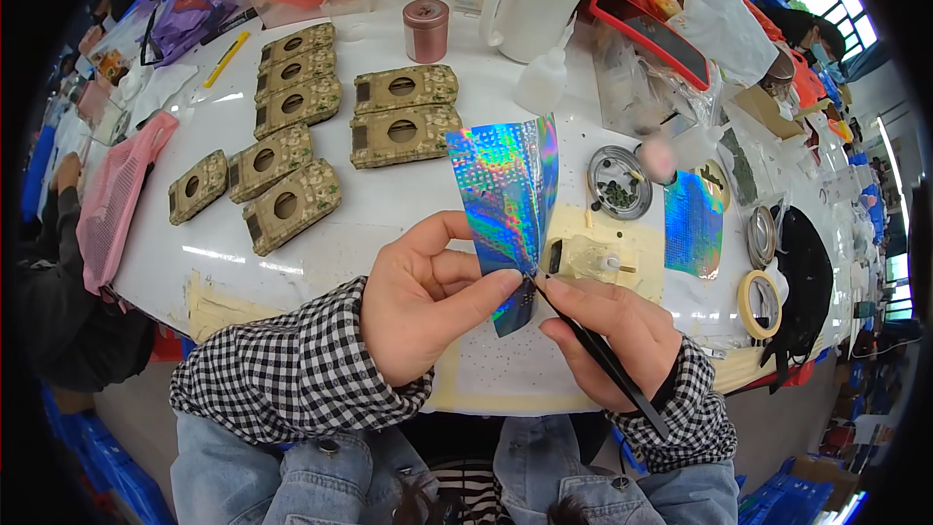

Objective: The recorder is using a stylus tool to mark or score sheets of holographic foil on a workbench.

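My left hand (428,297) pinches a shiny blue holographic sheet (501,185) between thumb and fingers, holding it raised above the table and bent lengthwise. Black tweezers (598,350) are gripped in my right hand (622,331), their tips touching the sheet beside my left thumb. Whatever small piece may be at the tips is too small to make out. Behind my right hand lies a cream pad (637,233) with a small clear bottle (593,261) on it. Several camouflage-patterned model vehicle hulls (292,204), each with a round hole, lie at the left and centre.
A round metal dish (619,183) holds small dark green parts. Another holographic sheet (693,224) and a roll of tape (759,304) lie at the right. Farther back are a white mug (535,15), a pink tin (426,31) and a red-cased phone (651,39). A person's sleeve (73,233) shows at far left.
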Available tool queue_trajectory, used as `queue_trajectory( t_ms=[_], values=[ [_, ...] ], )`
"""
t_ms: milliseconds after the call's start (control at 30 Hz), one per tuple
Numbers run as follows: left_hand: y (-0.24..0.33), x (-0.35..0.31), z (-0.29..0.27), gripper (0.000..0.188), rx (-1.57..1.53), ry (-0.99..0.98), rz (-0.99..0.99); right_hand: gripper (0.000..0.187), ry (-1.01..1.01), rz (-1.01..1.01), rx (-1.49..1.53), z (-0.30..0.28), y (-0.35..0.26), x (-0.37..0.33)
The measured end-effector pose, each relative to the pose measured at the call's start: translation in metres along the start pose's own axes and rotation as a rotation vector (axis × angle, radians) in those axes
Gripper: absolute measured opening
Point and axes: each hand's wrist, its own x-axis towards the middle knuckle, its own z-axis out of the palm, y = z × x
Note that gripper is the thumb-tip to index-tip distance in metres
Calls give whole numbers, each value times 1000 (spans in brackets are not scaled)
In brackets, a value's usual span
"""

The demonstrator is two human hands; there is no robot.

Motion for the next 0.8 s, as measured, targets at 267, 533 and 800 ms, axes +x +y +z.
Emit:
queue_trajectory(
  t_ms=[267,533,800],
  values=[
    [-1,1,0,33,-41,2,-18,39,-15,-26,-20,-2,0,0],
    [-2,2,0,33,-43,30,-50,36,-39,-65,-29,-3,-1,0],
    [-2,2,0,33,-48,33,-59,35,-86,-78,-23,-4,0,-3]
  ],
)
